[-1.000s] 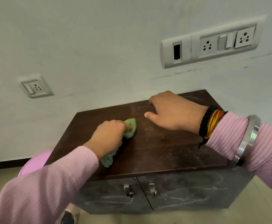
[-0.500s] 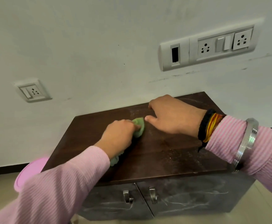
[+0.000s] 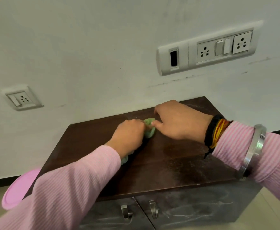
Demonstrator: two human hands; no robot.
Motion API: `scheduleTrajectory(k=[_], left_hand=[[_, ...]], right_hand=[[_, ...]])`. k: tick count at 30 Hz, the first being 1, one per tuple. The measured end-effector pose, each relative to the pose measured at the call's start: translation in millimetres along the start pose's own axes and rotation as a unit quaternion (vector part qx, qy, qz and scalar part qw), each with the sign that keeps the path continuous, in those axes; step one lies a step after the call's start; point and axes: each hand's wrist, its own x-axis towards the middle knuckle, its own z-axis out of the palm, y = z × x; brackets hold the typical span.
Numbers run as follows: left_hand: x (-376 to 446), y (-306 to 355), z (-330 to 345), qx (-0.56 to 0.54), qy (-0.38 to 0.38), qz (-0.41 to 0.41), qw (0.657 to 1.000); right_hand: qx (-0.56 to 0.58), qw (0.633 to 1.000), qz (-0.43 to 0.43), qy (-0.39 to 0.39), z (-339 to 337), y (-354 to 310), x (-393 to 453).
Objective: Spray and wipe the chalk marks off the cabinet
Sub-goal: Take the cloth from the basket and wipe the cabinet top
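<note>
we are mid-wipe: our left hand point(image 3: 129, 135) bunches the green cloth point(image 3: 149, 128) on the cabinet point(image 3: 169, 171) top; right hand point(image 3: 179, 121) rests spread beside it. next, the chalky doors point(image 3: 194, 211) below.

Pale wall point(image 3: 86, 47), long socket panel point(image 3: 207, 48), small socket point(image 3: 22, 98), beige tiled floor point(image 3: 272, 218).

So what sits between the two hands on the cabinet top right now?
In the head view, the green cloth fills the gap: the left hand presses it down, and its far end reaches the thumb of the right hand, flat on the cabinet.
</note>
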Motion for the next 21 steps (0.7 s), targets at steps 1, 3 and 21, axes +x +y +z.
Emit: scheduleTrajectory(k=[1,3,21], left_hand=[[8,-9,1,0.002,-0.001,-0.022,1.000],[11,-29,3,0.005,-0.021,-0.064,0.998],[45,-71,22,0.013,-0.016,-0.132,0.991]], right_hand=[[-0.004,1.000,0.002,-0.003,1,2,0],[-0.013,1.000,0.005,-0.012,4,5,0],[-0.042,0.998,0.050,-0.015,2,27,12]])
